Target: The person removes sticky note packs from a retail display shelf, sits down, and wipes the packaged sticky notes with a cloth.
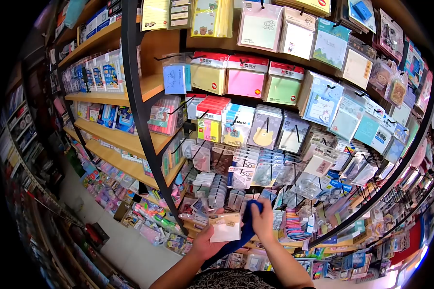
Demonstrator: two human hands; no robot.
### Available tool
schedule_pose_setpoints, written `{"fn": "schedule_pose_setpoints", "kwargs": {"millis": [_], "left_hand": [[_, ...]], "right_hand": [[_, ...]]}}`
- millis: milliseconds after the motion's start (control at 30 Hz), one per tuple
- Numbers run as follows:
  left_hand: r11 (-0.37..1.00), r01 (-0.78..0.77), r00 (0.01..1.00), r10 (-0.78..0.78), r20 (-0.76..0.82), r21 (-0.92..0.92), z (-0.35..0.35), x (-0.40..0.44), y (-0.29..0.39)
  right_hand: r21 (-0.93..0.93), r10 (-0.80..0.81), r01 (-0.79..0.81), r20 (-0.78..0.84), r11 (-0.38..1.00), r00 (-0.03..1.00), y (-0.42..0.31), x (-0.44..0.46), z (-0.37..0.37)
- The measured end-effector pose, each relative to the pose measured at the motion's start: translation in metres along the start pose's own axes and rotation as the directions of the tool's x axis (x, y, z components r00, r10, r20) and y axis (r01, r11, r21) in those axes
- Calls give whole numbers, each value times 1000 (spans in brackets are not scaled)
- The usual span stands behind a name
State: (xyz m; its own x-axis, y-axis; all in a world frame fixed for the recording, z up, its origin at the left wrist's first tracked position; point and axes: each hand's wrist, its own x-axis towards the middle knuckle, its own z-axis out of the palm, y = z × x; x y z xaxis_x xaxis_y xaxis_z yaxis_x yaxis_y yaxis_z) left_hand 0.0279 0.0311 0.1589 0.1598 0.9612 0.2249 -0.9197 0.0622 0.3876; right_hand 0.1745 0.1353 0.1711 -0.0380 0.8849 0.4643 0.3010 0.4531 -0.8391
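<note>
My left hand (203,244) is closed on a small packaged white notepad (225,232) with a tan top strip, its thumb lying on the front. My right hand (262,222) grips a dark blue cloth (246,230) just to the right of the notepad. The cloth hangs down behind the notepad toward my left forearm. Both hands are in front of the lower part of a hanging display. Closest above them are small clear packets (217,191) on hooks and a 30-marked packet (241,177).
Packaged sticky notes (246,83) hang in rows on protruding black hooks (296,134). A black metal post (141,106) and wooden shelves (115,137) stand to the left. Colourful goods (154,221) lie low down, beside the pale floor (125,243).
</note>
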Motion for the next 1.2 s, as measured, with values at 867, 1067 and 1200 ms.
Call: {"fn": "schedule_pose_setpoints", "kwargs": {"millis": [867,1067,1200], "left_hand": [[429,-115,991,106,76,896,-19,-3,10],[173,155,986,40,-164,973,-25,-8,3],[508,8,982,159,-103,861,-26,-14,1]], "right_hand": [[51,-155,149,160,988,975,-49,-23,-30],[22,-289,294,262,955,921,-62,-31,-8],[-119,-193,222,218,968,957,-19,-24,-16]]}}
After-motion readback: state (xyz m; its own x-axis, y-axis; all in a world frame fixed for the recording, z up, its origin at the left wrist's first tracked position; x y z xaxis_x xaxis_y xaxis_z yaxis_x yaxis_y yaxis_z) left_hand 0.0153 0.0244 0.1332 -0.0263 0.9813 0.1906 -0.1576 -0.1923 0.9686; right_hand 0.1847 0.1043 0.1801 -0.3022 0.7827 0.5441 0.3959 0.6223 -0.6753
